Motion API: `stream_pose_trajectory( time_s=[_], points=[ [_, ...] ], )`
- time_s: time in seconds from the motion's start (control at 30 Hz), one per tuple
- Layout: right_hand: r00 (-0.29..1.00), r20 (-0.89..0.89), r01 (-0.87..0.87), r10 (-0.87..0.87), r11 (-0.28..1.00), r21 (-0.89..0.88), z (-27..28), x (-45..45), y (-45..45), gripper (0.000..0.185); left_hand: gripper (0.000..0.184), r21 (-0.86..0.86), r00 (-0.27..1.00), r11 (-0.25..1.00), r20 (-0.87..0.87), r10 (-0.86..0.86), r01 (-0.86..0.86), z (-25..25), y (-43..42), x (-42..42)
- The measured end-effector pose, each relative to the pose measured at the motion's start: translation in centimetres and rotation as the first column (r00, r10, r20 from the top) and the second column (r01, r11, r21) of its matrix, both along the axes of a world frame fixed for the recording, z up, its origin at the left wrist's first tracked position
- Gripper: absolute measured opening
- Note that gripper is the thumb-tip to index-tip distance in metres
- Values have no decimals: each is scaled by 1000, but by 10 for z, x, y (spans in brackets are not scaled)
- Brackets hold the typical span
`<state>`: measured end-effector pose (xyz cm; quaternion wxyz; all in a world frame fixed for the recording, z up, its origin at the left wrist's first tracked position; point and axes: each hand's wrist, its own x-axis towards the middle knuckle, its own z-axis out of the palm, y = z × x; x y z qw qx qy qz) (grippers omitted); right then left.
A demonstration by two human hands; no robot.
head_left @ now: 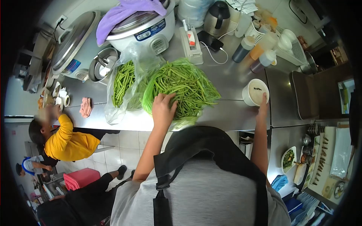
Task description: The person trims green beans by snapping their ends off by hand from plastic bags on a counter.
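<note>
Green beans [183, 81] lie heaped on an opened green plastic bag [148, 98] on the steel counter. My left hand [163, 107] rests on the near left edge of this heap, fingers spread over the beans, with none seen lifted. To its left, more green beans [123, 81] sit in a clear plastic bag [112, 113]. A white tub [247, 96] with dark print on it stands at the right. My right hand [262, 107] is against the near right side of the tub, its visible fingers stretched along it; the fingertips' far side is hidden.
Two large cookers [151, 35] stand at the back left, one under a purple cloth [126, 17]. Sauce bottles [243, 49], a phone [210, 40] and a power strip [191, 47] are behind the beans. A pink cloth [85, 107] lies left. A person in yellow [71, 139] sits at the counter.
</note>
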<state>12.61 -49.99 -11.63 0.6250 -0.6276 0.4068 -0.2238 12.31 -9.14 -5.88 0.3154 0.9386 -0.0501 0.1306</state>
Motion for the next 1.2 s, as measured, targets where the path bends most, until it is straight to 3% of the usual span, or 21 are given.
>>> stream_pose_trajectory(
  time_s=[0.13,0.23,0.3,0.37,0.43,0.63,0.73,0.83,0.93,0.97,1.07,1.2],
  points=[
    [973,205,151,-106,965,-216,24,-8,16,59,22,64,1000,998,0,-21,21,-8,9,9],
    [947,297,47,118,868,-494,47,-14,50,48,18,48,998,998,46,-32,30,-3,10,12],
    [907,95,-321,411,818,-477,69,-16,92,39,18,74,994,996,95,-49,43,-4,8,15],
    [738,-81,-643,669,662,-386,83,-14,139,31,17,95,991,994,117,-70,59,-4,9,18],
    [553,-49,-701,832,433,-567,81,-11,174,28,16,113,989,991,119,-84,70,-1,13,23],
    [473,-119,-557,873,191,-808,90,6,224,20,13,78,957,981,216,-192,179,20,10,22],
    [394,-272,-653,878,59,-755,91,18,226,13,12,84,938,966,231,-257,244,25,11,20],
    [395,-284,-622,874,27,-782,96,25,229,12,11,78,924,951,225,-308,298,31,12,24],
    [406,-191,-701,894,171,-692,90,26,234,11,13,52,914,950,259,-311,309,33,12,28],
    [382,-110,-780,918,256,-571,94,25,234,10,14,22,919,954,261,-295,300,37,9,30],
    [420,77,-755,904,395,-523,91,30,232,12,13,-151,924,937,273,-266,314,42,6,38],
    [402,442,-869,802,486,-91,85,36,236,14,13,-439,974,870,56,-221,223,46,-6,41]
  ],
)
